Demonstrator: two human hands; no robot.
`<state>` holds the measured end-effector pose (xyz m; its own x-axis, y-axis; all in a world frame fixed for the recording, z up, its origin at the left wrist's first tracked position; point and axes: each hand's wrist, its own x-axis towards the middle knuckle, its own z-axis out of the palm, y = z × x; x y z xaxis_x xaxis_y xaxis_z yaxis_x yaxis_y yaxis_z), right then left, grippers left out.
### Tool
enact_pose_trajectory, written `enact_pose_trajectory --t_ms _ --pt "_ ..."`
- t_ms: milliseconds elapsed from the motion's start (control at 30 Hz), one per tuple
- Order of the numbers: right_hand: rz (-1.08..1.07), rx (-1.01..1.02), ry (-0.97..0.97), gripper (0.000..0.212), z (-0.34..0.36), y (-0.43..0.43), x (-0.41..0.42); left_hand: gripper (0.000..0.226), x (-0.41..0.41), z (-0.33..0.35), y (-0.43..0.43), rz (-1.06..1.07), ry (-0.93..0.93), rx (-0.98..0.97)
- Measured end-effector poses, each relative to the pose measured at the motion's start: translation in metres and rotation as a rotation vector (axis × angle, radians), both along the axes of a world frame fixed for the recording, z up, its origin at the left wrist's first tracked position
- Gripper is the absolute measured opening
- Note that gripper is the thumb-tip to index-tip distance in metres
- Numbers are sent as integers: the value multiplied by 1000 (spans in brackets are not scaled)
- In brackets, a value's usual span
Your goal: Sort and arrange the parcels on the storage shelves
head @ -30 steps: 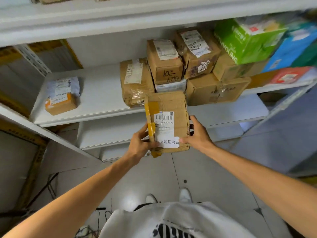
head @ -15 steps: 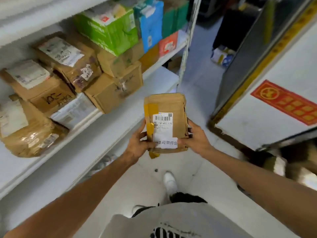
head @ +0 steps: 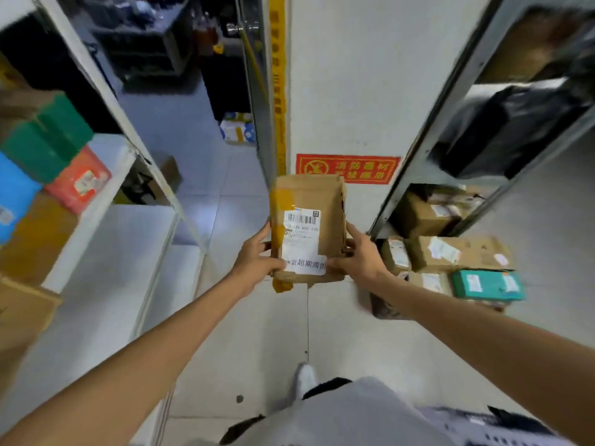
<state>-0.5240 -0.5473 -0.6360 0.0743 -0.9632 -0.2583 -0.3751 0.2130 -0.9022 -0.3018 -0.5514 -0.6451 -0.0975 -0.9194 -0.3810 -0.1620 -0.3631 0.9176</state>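
Turning has swung the white storage shelves (head: 112, 284) from straight ahead to my left side, and a grey metal rack (head: 425, 146) has come into view on my right. The flat brown cardboard parcel with a white barcode label and yellow tape (head: 309, 226) sits where it did, out in front of my chest. It is in the air over the tiled floor (head: 257, 333), between the two sets of shelving and touching neither. My hands are apart with the parcel clamped between them: the left hand (head: 257, 255) grips its lower left edge and the right hand (head: 360, 255) its lower right edge, both thumbs laid on the labelled face. Its long axis points up and away from me, label towards me. On the rack's low level sit several brown cardboard boxes (head: 457, 252) and a teal carton (head: 487, 284), just beyond my right wrist, so the right hand is the nearer one if the parcel belongs there. That seems the likelier spot, though the rack's upper levels are too blurred to say whether they have room. Setting it down there would mean swinging it right and lowering it.
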Motion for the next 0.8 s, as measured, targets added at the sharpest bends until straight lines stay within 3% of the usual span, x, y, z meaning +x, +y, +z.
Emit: enact_pose_trajectory --t_ms 367,800 --pt "-475 30 76 93 9 -12 -140 107 -171 6 -114 -461 3 24" --pt "-1085 104 30 97 2 -35 -230 101 -351 4 -225 -1066 -31 84"
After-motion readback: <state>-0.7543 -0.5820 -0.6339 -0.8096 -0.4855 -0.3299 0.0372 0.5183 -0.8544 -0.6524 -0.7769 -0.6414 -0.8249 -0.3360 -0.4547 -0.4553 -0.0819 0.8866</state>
